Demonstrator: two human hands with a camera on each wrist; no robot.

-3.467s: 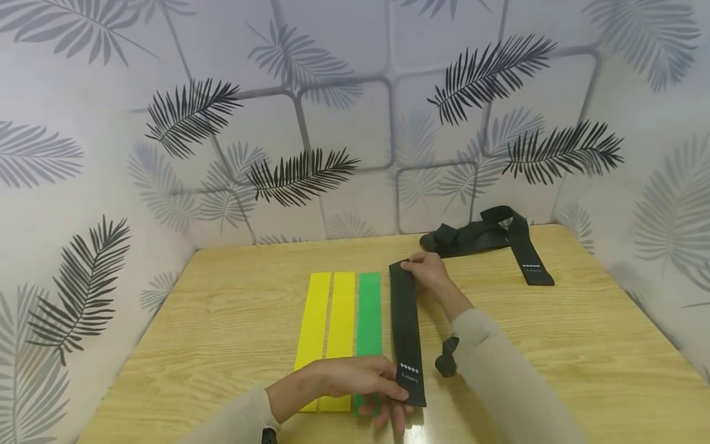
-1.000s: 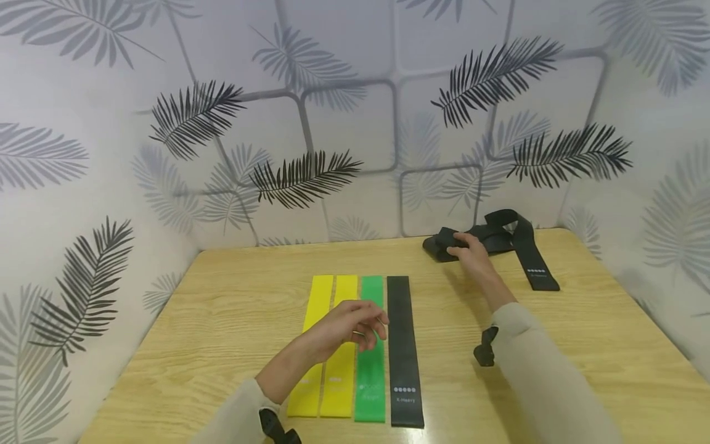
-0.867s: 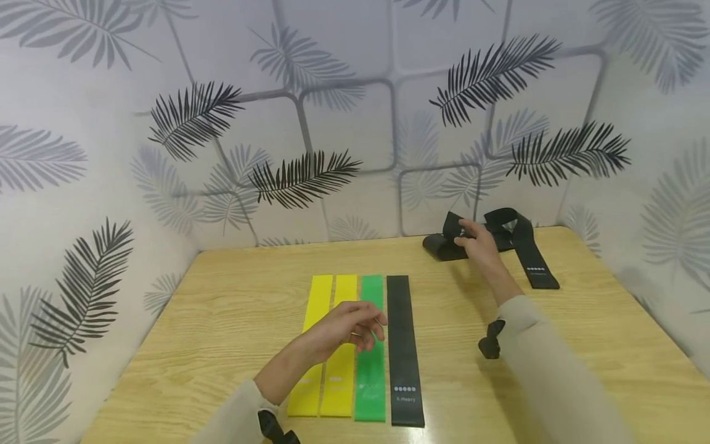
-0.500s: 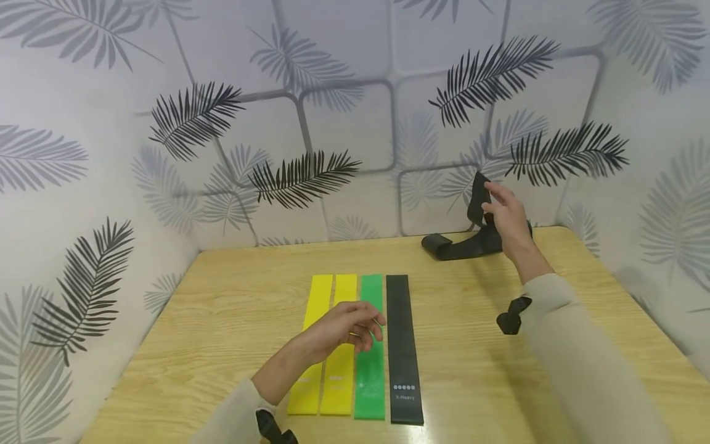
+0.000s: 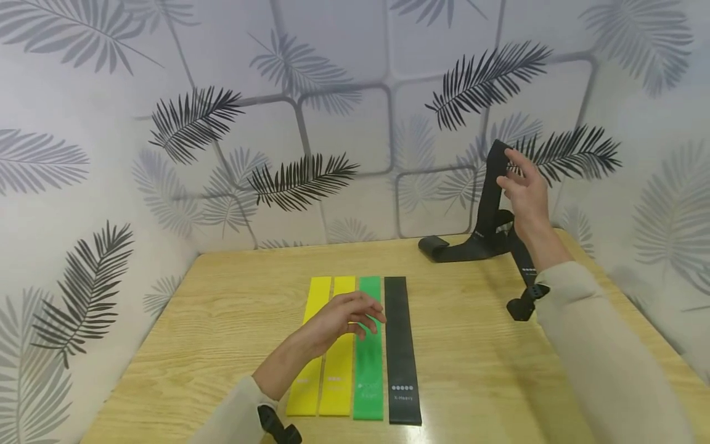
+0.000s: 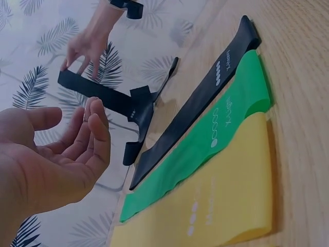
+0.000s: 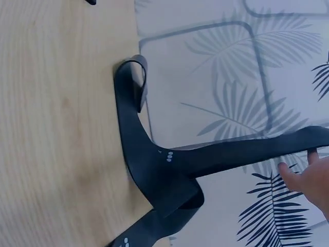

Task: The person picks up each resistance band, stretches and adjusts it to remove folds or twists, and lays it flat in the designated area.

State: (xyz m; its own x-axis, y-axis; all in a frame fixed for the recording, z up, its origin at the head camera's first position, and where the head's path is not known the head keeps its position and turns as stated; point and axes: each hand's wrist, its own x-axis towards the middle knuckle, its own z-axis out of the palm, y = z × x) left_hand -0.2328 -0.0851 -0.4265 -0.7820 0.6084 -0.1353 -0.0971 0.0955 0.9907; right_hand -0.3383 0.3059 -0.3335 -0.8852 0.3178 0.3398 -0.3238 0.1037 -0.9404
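Observation:
My right hand (image 5: 527,191), raised at the back right, pinches the upper end of a black resistance band (image 5: 490,197). The band hangs down from the fingers onto a tangle of black bands (image 5: 468,249) by the wall. One end of that tangle curls into a loop (image 7: 131,77) in the right wrist view. My left hand (image 5: 344,314) hovers with relaxed, bent fingers over a green resistance band (image 5: 368,370), holding nothing. Two yellow bands (image 5: 338,370) lie flat to the left of the green one, and a flat black band (image 5: 402,345) marked "X-Heavy" lies to its right.
The wooden table (image 5: 233,296) meets a leaf-patterned wall (image 5: 333,222) close behind the black tangle. Another printed black band end (image 5: 524,262) extends towards the front right, partly covered by my right arm. Dark camera mounts sit on both wrists.
Earlier, both hands were on the black band now flat beside the green one. My right hand then went to the tangle and lifted one band's end up and rightward. My left hand stayed hovering.

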